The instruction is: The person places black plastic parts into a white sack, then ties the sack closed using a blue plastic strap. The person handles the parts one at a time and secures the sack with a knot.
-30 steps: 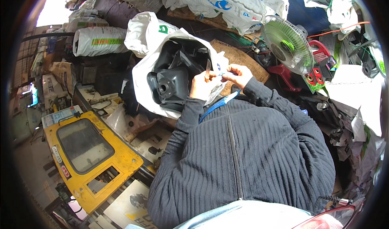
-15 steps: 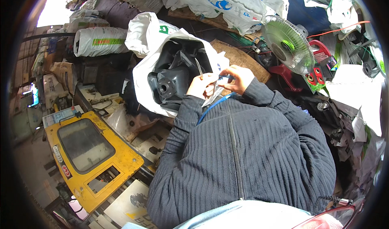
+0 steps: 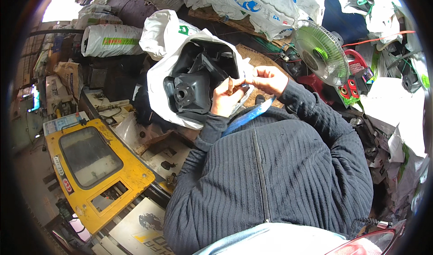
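My left hand point(image 3: 224, 100) is closed at the right rim of a white woven sack point(image 3: 158, 92). A small brownish piece shows at its fingers; its kind cannot be made out. Close beside it, my right hand point(image 3: 269, 80) pinches thumb and finger together, almost touching the left; what lies in the pinch is too small to name. A blue plastic strip point(image 3: 248, 117) runs slantwise below both hands, in front of my dark ribbed jacket. Inside the open sack lie several black moulded plastic parts point(image 3: 193, 92), one with a round hollow hub facing up.
A standing fan point(image 3: 319, 52) is at the right, near a red plastic basket point(image 3: 356, 60). To the left stands a yellow machine panel point(image 3: 131, 176) with a dark window. Full white sacks point(image 3: 252, 6) are piled at the back, and a cardboard piece point(image 3: 252, 56) lies behind my hands.
The thin pointed blade by my left hand no longer shows. A blue piece between the hands is gone from sight. The blue strip now lies broader and straighter; my right hand has shifted slightly right.
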Demonstrator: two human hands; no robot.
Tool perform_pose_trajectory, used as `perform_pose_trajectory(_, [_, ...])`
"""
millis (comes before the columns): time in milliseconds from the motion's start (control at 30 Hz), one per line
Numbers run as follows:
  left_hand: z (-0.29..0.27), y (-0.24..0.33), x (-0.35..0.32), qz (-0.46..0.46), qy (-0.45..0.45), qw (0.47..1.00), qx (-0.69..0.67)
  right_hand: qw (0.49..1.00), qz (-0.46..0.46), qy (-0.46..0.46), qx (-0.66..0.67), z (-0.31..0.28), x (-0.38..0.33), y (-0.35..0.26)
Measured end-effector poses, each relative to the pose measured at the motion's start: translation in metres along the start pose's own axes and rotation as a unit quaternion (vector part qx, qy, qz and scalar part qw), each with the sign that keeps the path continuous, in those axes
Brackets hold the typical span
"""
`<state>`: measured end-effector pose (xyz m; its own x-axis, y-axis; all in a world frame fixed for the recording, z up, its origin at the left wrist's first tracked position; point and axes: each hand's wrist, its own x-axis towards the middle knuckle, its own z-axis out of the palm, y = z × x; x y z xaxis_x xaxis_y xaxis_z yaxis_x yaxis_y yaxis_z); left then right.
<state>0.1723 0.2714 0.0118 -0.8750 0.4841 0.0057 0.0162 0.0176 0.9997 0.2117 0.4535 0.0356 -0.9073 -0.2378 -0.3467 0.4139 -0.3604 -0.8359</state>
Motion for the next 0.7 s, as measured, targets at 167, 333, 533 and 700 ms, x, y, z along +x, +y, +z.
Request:
perform_pose_trajectory(167, [0.005, 0.019, 0.007, 0.126, 0.021, 0.955, 0.269, 0.983, -0.181, -0.007, 0.034, 0.015, 0.008, 0.013])
perform_pose_trajectory(333, [-0.003, 0.005, 0.000, 0.130, 0.003, 0.970, 0.207, 0.979, -0.194, -0.058, 0.013, 0.022, 0.004, -0.002])
perform_pose_trajectory(533, [-0.011, -0.045, -0.001, -0.020, 0.058, 0.972, 0.229, 0.966, -0.188, -0.139, 0.110, 0.035, -0.028, -0.058])
perform_pose_trajectory(700, [-0.003, -0.053, -0.004, -0.063, 0.099, 0.993, 0.002, 0.961, -0.190, -0.194, 0.047, 0.059, -0.022, -0.072])
